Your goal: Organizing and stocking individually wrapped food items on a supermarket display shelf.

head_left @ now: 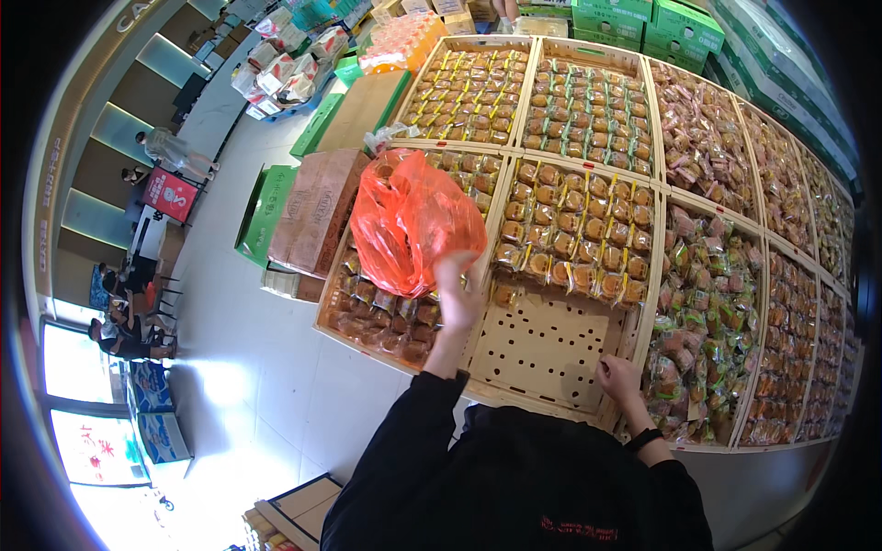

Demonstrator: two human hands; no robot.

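A red plastic bag (413, 227), filled and crumpled at the top, rests on packaged cakes in the left front crate (324, 318). My left hand (460, 293) is at the bag's lower right side, blurred, thumb apart from the fingers; whether it touches the bag is unclear. My right hand (618, 377) is curled with no object visible in it, by the right side of the middle front crate (544, 344). Individually wrapped round cakes (579, 227) stand in rows in that crate's far part. One wrapped cake (506, 296) lies below them on the perforated bottom.
More crates of wrapped pastries (713, 324) extend right and behind. Cardboard boxes (317, 213) stand along the left side, with orange bottles (403, 41) beyond. Green cartons (648, 27) are stacked at the back. People (127, 337) sit far left, across the tiled floor (275, 358).
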